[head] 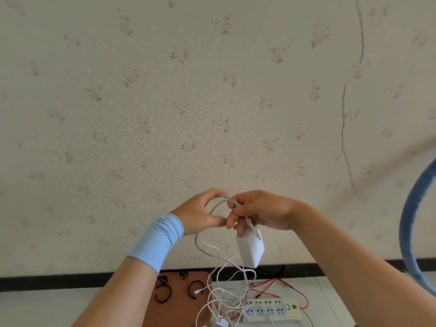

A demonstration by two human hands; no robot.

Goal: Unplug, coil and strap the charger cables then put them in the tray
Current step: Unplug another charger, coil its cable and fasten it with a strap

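Observation:
Both hands are raised in front of the wall. My right hand (259, 212) grips a loop of grey-white charger cable (218, 205), and a white charger brick (250, 250) hangs below its fingers. My left hand (203, 214), with a light blue wrist sleeve, curls its fingers round the left side of the same loop. The cable's loose end trails down into a tangle of white cables (224, 300) on the table. A brown tray (179, 303) below holds black straps (162, 295). Beside it lies a pale yellow power strip (271, 309) with a red cable (276, 285) near it.
A white tabletop (47, 308) runs along the bottom, against a flowered wall with a black strip at its base. A blue curved object (410, 223) stands at the right edge. Another small white charger (221, 323) lies at the bottom near the strip.

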